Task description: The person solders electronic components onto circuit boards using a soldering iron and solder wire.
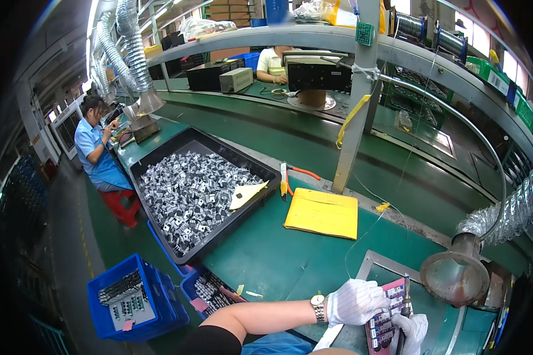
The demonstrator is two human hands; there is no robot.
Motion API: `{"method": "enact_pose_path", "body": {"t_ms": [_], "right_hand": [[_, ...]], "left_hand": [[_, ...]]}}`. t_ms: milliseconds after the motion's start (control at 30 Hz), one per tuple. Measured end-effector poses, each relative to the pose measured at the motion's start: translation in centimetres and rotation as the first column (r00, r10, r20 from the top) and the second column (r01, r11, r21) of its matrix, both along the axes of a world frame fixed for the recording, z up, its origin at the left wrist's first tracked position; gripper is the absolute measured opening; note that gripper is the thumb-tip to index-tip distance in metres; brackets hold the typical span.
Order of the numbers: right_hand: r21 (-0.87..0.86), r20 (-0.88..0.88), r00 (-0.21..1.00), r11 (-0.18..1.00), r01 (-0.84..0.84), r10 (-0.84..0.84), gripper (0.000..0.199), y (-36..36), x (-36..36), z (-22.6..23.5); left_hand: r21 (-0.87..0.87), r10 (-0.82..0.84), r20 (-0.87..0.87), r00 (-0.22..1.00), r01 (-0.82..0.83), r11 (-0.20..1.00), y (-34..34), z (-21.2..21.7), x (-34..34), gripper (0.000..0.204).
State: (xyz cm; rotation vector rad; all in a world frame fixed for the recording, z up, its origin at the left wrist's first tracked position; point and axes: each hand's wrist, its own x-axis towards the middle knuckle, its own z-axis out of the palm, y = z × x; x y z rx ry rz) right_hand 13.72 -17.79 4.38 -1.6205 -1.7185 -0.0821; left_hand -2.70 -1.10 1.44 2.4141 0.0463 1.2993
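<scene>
While the pink circuit board panel (380,327) is placed at the near side of the green table (266,254), right under both gloves, pretty much all the risk seems to be packed into that one spot tbh. A soldering iron (406,299) is clasped in the right hand (410,332), so that grip is wrapped around the handle, with the metal end pointed away from the body. The left hand (356,302) is bent over the panel's left side, but its fingertips are hidden, so whether anything is pinched in that grip can't be told.

If the iron is hot (can't be seen from here), the left glove could easily get scorched, since its fingers are placed so near the metal end. Parts in those tight rows could also be nudged or melted if the iron is tipped sideways. Then there's the thin wire (362,232), draped down toward the left hand: it could be snagged on the metal watch (318,307) and the hand tugged off line. The fume funnel (455,278) is mounted just right of the panel and could be bumped by a wide swing. Less trouble would be expected from the black tray (183,255), parked well apart.
</scene>
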Motion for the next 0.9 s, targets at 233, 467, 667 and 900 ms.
{"method": "enact_pose_path", "body": {"t_ms": [233,467,667,900], "right_hand": [[-0.027,-0.18,0.982,0.998,0.054,-0.058,0.014,0.1,0.2,-1.0],[-0.079,-0.448,0.88,0.987,0.138,-0.159,0.026,-0.5,0.3,-1.5],[0.158,-0.043,0.995,0.982,0.101,-0.095,0.009,-1.4,-0.7,1.1],[0.187,-0.143,0.977,0.965,0.183,-0.157,0.009,-2.7,0.6,-0.5]], "left_hand": [[-0.014,0.046,-0.042,0.998,-0.046,0.999,0.6,0.1,0.4,0.027],[-0.025,0.042,0.024,0.999,-0.042,0.999,1.0,0.2,0.3,0.027],[-0.015,0.115,0.006,0.993,-0.115,0.993,1.2,0.8,-0.1,0.026],[0.009,0.111,0.034,0.993,-0.111,0.994,1.8,0.5,0.3,0.022]]}}
